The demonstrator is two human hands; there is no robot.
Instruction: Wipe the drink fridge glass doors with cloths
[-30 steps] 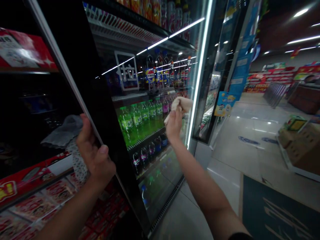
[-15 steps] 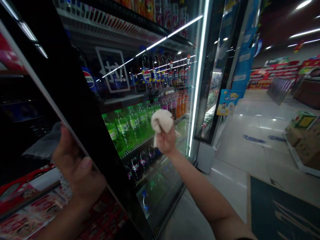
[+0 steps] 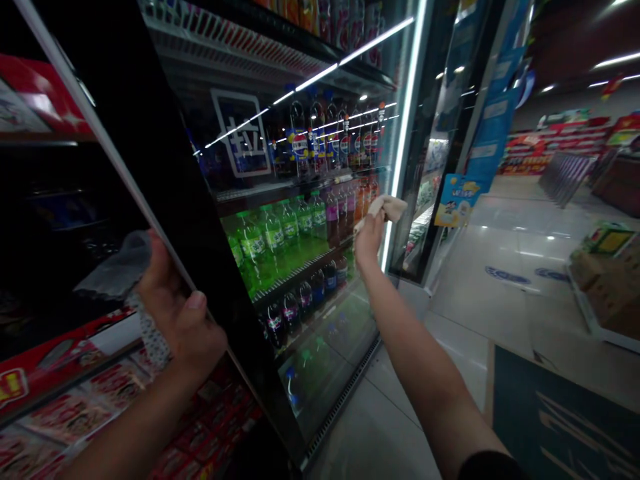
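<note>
A glass cooler door stands swung open in front of me. My left hand is closed around its dark near edge at waist height, thumb on the front. My right hand is stretched out and closed on a pale cloth, pressed to the glass near the lit right edge of the door. Behind the glass stand rows of green bottles, blue-labelled cola bottles above, and dark bottles below.
Shelves with red packaged goods lie at the lower left behind the door. A second cooler with blue signs stands further right. Pale tiled floor, a dark mat and stacked cartons lie to the right.
My right hand has swept the cloth across the glass, down-left and then back up to the right edge. My left hand has kept its hold on the door edge.
</note>
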